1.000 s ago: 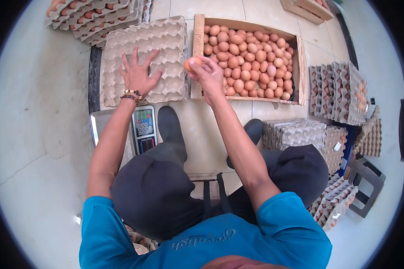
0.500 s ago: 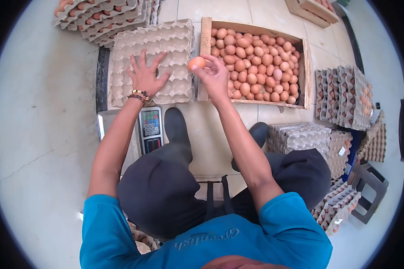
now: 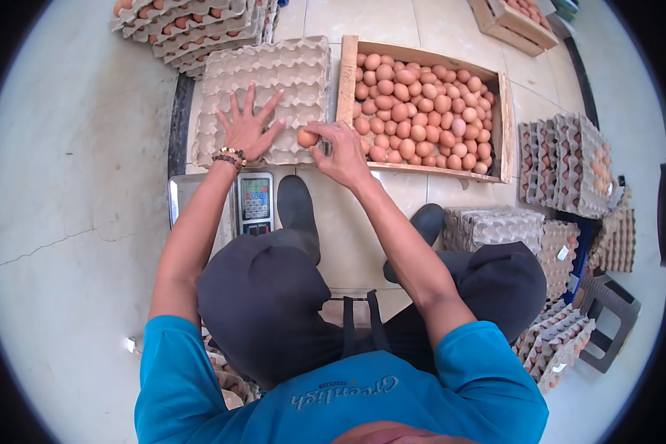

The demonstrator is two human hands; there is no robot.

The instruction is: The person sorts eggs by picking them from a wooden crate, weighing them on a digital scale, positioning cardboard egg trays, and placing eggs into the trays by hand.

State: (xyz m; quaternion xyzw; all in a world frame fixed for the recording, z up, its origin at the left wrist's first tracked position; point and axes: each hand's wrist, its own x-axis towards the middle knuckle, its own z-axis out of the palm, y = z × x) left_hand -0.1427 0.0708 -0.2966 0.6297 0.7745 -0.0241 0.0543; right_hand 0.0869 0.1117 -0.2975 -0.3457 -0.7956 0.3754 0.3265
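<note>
My left hand [image 3: 249, 127] rests with fingers spread on a grey cardboard egg tray [image 3: 296, 70], a beaded bracelet at its wrist. One brown egg [image 3: 307, 138] is at the tray's near right part, pinched in the fingertips of my right hand [image 3: 339, 153]. Whether the egg touches its hollow I cannot tell. Just right of that hand stands a wooden crate [image 3: 348, 81] full of loose brown eggs [image 3: 422, 111]. The other hollows of the tray show no eggs.
Below the tray sits a scale with a keypad [image 3: 256, 198]. Stacked egg-filled trays [image 3: 200, 22] stand at the upper left, more filled trays [image 3: 566, 163] at the right. Near my boot is a pile of trays [image 3: 488, 226]. Another wooden crate [image 3: 514, 26] is at the top right.
My right hand has moved down and left with the egg, from the gap beside the crate to over the tray. My left hand stays spread on the tray. The view has shifted slightly.
</note>
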